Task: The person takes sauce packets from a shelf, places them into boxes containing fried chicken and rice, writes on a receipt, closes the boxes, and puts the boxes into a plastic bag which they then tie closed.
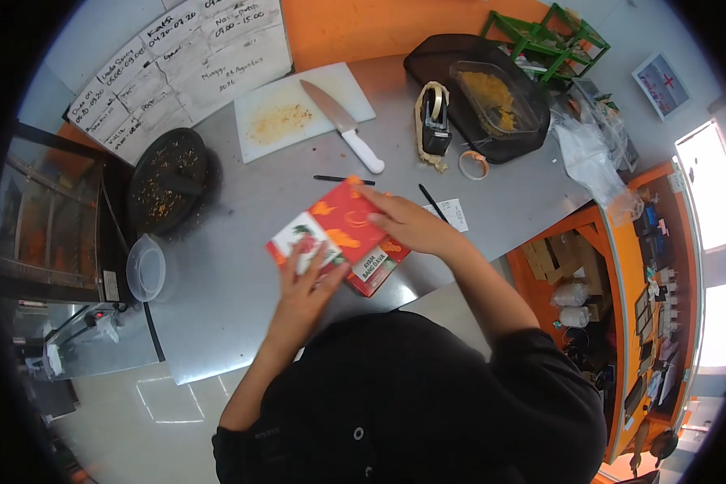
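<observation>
A red cardboard food box (366,228) with orange patterns and a white panel lies tilted at the table's front edge, under both hands. My left hand (311,281) rests with spread fingers on its white printed panel. On the red top, near the far right corner, my right hand (408,221) lies flat with its fingers extended. Part of the box's lower right side, bearing writing, shows between the hands. Whether either hand grips the box or only presses on it, I cannot tell. A black pen (343,179) lies just behind it.
Behind are a white cutting board (266,133) with crumbs, a knife (363,151), a tape dispenser (437,130) and a tape roll (473,165). A plastic food tray (526,121) sits right on a black surface. A round black pan or lid (178,209) and plastic bowl (146,268) stand left.
</observation>
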A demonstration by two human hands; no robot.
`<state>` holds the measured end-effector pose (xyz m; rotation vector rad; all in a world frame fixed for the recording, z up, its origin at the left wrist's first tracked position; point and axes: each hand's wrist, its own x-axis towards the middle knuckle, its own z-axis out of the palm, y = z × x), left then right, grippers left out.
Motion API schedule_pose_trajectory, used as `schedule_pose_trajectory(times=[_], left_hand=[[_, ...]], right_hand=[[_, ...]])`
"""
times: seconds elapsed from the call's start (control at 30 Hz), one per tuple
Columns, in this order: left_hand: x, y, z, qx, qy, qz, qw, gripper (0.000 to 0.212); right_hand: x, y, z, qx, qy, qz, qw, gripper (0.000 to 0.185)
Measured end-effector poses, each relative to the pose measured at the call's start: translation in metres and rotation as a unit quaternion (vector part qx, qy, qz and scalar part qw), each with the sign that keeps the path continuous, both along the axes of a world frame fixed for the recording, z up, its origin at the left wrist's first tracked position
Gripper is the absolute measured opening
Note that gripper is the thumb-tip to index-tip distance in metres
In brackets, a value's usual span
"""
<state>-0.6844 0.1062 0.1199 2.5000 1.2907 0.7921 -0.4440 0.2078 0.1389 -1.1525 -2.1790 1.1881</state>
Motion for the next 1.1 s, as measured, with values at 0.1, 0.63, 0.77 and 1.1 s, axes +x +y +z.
schedule_pose_trajectory(times=[0.1, 0.63, 0.77, 1.1], left_hand=[[0.038, -0.005, -0.033, 0.003, 0.054, -0.025, 0.998, 0.048], [0.124, -0.025, -0.045, 0.099, 0.074, 0.127, 0.984, 0.042], [0.129, -0.025, -0.048, 0.135, 0.037, 0.14, 0.98, 0.037], [0.142, -0.027, -0.049, 0.129, 0.011, 0.156, 0.979, 0.037]], right_hand=[[0.053, -0.003, -0.037, -0.035, 0.059, -0.055, 0.996, 0.051], [0.193, 0.187, -0.137, -0.025, 0.031, -0.43, 0.902, 0.04], [0.185, 0.188, -0.141, -0.048, 0.077, -0.427, 0.9, 0.04], [0.161, 0.154, -0.14, -0.061, 0.415, -0.387, 0.821, 0.018]])
